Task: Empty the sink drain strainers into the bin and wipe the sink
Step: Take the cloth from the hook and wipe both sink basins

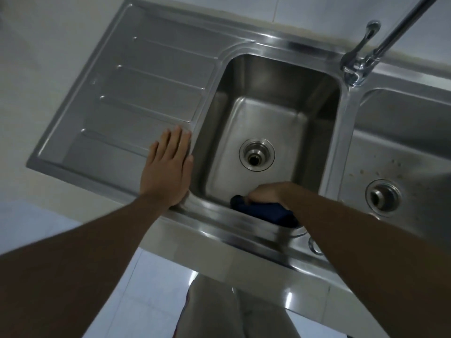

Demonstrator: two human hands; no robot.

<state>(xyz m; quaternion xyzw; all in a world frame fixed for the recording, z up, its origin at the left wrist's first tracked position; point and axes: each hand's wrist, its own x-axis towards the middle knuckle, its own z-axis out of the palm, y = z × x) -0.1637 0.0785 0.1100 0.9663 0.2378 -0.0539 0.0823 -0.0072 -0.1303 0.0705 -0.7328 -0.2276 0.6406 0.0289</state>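
Forearms fill the lower frame, glossy tiled floor (156,289) below. Steel surface (219,242) set in pale counter, white wall behind, tap (363,57) at back. Right hand (268,193) fingers curled, pressing a dark blue cloth (266,211) against the near wall of the left basin (268,123), low by the front rim. Cloth bunched, partly hidden by the forearm. Left hand (168,167) flat, fingers spread, empty, on the drainboard (136,93) edge just beside the basin. Left drain (256,154) shows a dark hole. Right basin (402,147) speckled, strainer (383,197) seated in it.
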